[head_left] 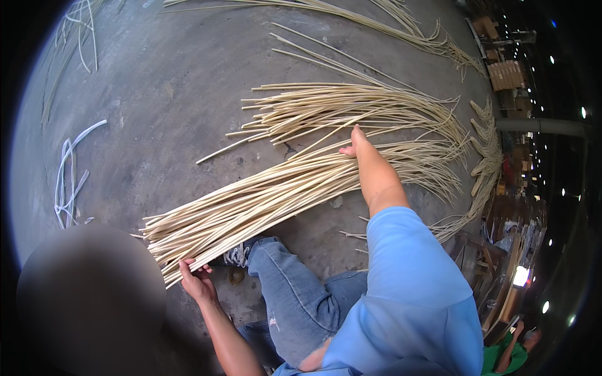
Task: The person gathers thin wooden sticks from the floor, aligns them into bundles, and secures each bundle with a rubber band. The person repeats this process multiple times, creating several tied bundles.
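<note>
A long bundle of pale rattan canes (251, 203) lies slantwise before me, its cut ends at the lower left. My left hand (198, 283) is closed on canes at that near end, some fingers hidden beneath them. At the far part of the same bundle, my right hand (356, 148) grips canes near the upper edge. Its thumb shows against them, and several fingers are partly hidden. Just beyond lies a second bundle of canes (313, 106), spread loosely, with thin curved tips toward the right.
More long canes (338, 11) lie on the grey concrete floor (150, 94) at the top. White looped strips (68, 178) rest at the left. Bent cane tips (486, 144) and stacked goods (506, 75) line the right. A person in green (511, 354) is at the lower right.
</note>
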A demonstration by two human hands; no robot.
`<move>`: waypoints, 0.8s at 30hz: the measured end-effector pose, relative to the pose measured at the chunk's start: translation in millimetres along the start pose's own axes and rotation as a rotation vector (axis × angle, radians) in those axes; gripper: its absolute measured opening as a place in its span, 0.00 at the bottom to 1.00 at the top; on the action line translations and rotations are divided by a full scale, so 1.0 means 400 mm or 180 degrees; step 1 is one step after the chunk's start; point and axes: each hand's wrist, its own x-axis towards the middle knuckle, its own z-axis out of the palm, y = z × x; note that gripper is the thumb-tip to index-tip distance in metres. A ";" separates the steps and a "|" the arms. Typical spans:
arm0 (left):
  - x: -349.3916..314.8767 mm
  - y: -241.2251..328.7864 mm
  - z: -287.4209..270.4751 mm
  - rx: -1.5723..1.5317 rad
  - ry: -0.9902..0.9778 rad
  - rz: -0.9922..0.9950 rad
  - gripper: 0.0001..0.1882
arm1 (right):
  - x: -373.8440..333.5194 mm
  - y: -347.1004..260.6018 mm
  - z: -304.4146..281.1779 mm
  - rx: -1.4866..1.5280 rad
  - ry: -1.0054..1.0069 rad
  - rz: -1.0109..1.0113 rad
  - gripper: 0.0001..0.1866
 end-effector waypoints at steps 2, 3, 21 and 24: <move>-0.010 0.007 0.000 0.0093 0.0084 -0.0065 0.20 | 0.004 0.005 0.027 0.0428 -0.0221 0.0363 0.44; -0.016 0.010 0.006 0.0116 0.0130 -0.0041 0.20 | 0.005 0.001 0.063 0.0508 -0.0148 0.0436 0.46; -0.029 -0.022 0.041 0.0337 0.0977 -0.0046 0.19 | -0.277 0.048 0.469 -0.2836 -0.1758 -0.3721 0.28; -0.018 -0.029 0.054 0.0355 0.1184 0.0102 0.18 | -0.444 0.257 0.468 -0.3757 -0.3845 -0.3773 0.29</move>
